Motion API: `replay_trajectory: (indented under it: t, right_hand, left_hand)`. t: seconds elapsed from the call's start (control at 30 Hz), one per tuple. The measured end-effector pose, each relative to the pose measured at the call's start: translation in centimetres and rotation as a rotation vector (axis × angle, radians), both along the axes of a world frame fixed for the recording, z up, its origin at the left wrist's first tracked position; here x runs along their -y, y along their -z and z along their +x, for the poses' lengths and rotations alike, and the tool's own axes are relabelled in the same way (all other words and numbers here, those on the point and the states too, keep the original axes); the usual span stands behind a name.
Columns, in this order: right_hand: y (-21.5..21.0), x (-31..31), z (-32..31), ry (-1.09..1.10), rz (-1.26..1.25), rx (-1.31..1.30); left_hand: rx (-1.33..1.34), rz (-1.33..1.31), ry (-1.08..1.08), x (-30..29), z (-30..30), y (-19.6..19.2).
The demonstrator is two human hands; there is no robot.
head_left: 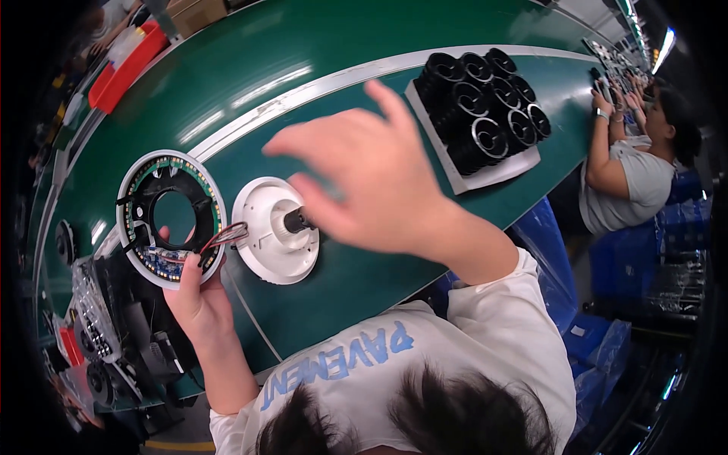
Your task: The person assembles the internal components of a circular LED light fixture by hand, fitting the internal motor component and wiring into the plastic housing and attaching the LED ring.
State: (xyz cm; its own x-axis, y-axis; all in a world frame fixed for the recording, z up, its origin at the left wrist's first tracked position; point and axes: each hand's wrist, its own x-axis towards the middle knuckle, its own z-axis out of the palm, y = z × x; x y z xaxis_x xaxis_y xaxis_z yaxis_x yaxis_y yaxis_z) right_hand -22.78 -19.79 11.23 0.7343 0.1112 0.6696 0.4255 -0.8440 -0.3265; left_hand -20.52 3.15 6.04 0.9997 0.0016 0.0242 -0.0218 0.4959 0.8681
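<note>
A round lamp ring (161, 182) has a white rim, small LEDs along its edge, a black inner frame and a circuit board at the bottom. My left hand (199, 299) grips its lower right side, thumb on the front. Red and black wires (220, 236) run from the ring toward a white round base (267, 262). This base has a raised centre with a black stem (296, 220). Over its right side hovers my right hand (364, 178), slightly blurred, fingers apart, nothing visible in it. Whether its thumb touches the stem cannot be told.
Stacks of black ribbed cylinders (489, 98) stand on a white tray (485, 178) to the right. A pale rail (303, 89) crosses the green bench. A red bin (129, 72) is far left, dark round parts (98, 345) near left. A co-worker (629, 178) sits at right.
</note>
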Motion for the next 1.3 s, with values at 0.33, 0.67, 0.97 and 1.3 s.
replay_trajectory:
  t: [0.33, 0.67, 0.97, 1.3]
  right_hand:
    - [-0.9, 18.8, -2.2, 0.693, -0.084, -0.234]
    - [-0.8, 21.7, -2.9, 0.647, -0.183, -0.612]
    - [-0.5, 21.6, -2.5, 0.595, -0.154, -0.591]
    - [-3.5, 12.9, -0.9, 0.026, 0.199, -0.302]
  left_hand:
    - [-0.015, -0.040, 0.130, 0.3, -0.5, -0.2]
    - [-0.058, -0.045, 0.155, 0.2, -0.7, -0.1]
    - [-0.077, -0.057, 0.127, 0.3, -0.5, -0.3]
    - [-0.066, -0.094, 0.152, 0.8, -1.4, -0.1]
